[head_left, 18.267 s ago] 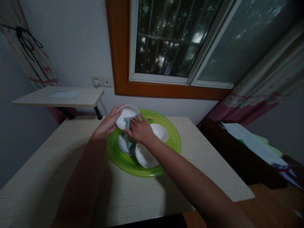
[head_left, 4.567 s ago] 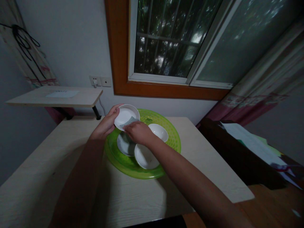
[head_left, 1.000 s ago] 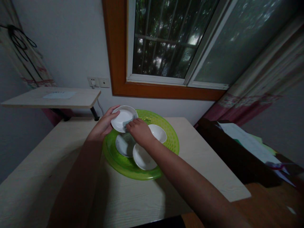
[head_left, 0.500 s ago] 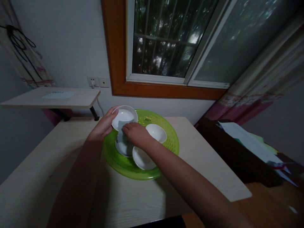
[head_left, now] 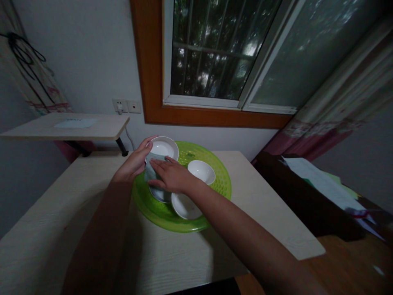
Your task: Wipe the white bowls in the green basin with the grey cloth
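Note:
My left hand (head_left: pixel 136 160) grips a white plate (head_left: pixel 167 146) by its left rim, thumb over the edge, and holds it raised and tilted. With my right hand (head_left: pixel 170 174) I hold a grey-green cloth (head_left: pixel 150 169) against the near side of this plate. The fingers stretch across the cloth and the thumb lies lower down. Beneath the hands, another white dish (head_left: pixel 161 196) is mostly covered. A white bowl (head_left: pixel 201 170) and a white saucer (head_left: pixel 184 207) sit to the right on a round green tray (head_left: pixel 221 180).
The tray rests on a pale wooden table (head_left: pixel 172 258) below a window. At the back left stands a small raised shelf (head_left: pixel 107 129) with a sheet of paper (head_left: pixel 76 123) on it. Papers (head_left: pixel 322 184) lie on dark furniture at the right.
My right hand and the cloth have shifted left and down over the plate. Its fingers, bunched before, now lie straighter. The left hand keeps its grip, and the plate has barely moved.

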The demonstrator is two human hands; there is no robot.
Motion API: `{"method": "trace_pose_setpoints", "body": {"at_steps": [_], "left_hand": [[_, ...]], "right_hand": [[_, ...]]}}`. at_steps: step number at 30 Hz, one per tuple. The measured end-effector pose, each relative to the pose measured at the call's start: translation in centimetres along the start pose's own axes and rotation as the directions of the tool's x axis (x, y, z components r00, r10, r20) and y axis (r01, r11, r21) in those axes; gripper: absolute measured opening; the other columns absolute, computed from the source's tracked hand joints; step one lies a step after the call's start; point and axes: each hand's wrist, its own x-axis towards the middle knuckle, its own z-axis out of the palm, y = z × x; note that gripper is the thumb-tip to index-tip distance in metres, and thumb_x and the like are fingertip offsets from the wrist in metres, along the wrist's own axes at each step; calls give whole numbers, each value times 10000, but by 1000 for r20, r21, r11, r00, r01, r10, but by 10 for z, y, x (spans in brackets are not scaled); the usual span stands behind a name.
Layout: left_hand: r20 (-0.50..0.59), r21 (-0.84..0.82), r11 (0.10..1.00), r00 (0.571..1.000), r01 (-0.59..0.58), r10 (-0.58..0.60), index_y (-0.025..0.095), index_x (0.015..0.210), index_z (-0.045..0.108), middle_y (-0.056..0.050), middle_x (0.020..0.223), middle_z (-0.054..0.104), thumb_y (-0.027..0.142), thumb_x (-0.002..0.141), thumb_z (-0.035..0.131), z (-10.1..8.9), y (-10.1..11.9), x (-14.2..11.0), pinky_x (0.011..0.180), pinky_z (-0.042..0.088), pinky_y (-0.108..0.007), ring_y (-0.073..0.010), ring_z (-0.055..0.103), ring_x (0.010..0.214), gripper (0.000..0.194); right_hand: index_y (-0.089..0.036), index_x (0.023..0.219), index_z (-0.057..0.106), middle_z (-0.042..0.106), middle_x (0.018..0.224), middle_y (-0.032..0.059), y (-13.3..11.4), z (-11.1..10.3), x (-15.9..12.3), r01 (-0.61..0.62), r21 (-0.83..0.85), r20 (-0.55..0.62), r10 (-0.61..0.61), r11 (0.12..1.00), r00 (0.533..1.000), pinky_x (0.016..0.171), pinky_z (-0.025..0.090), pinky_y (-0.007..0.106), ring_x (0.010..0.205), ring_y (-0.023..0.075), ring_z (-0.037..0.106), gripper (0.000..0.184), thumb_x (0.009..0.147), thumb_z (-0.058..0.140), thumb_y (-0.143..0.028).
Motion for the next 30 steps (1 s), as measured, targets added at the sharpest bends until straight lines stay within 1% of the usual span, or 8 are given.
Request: {"method": "trace_pose_setpoints", "body": {"at_steps": [4,7,10,16,20,24,27,30], "left_hand": [[-12,-20,999,999,-35,35,213,1451,591,-112,1325,704,470,962,704,-1,-3,2,843,555,-283,-230,688,1074,564],[-22,-21,999,999,-42,42,212,1446,594,-113,1346,695,468,956,717,-1,-3,3,814,550,-267,-219,680,1055,567],[-33,-28,999,999,-35,34,218,1434,604,-104,1341,697,435,956,719,1,-2,1,791,546,-249,-208,680,1046,537],[-53,1,999,997,-47,47,213,1430,603,-109,1261,716,475,948,728,2,0,0,778,538,-260,-217,681,1018,563],[-47,-10,999,998,-35,35,228,1462,585,-107,1279,718,458,966,706,3,0,-1,810,547,-276,-225,689,1038,560],[-34,-19,1000,999,-16,15,236,1461,584,-104,1274,726,432,981,679,4,2,-1,804,552,-274,-226,699,1046,527],[-38,-20,1000,999,-22,21,221,1459,580,-106,1265,723,455,961,708,4,1,-1,802,546,-267,-220,697,1038,565],[-44,-32,999,998,-35,33,215,1457,578,-104,1275,715,474,947,728,3,0,1,778,537,-253,-213,691,1026,592]], "right_hand": [[-96,1266,741,758,1334,177,3,-11,1,-38,-80,9,38,996,999,1268,323,489,1243,277,706,540,1129,434,-519],[-111,1101,801,816,1144,153,5,-17,0,-98,-145,12,100,985,995,1247,324,459,1119,251,735,517,1137,432,-471],[-97,1065,812,824,1091,155,7,-18,-1,-152,-186,4,156,971,988,1229,338,454,1099,262,732,502,1134,444,-432],[-100,1168,775,808,1181,154,6,-12,-3,-78,-117,21,81,990,996,1249,337,483,1130,266,740,475,1130,459,-453],[-89,1501,567,647,1508,200,4,-3,-4,-13,0,16,13,1000,1000,1289,310,526,1377,293,638,597,1107,491,-531],[-88,1628,400,520,1628,218,2,2,-4,10,49,26,-11,999,1000,1296,325,517,1498,298,534,723,1091,507,-560],[-71,1609,428,545,1608,216,2,1,-2,-5,47,33,3,999,999,1284,344,513,1473,300,560,707,1097,495,-555],[-73,1436,627,695,1446,190,3,-6,0,-43,2,35,43,999,998,1265,351,491,1321,288,676,573,1122,453,-519]]}}
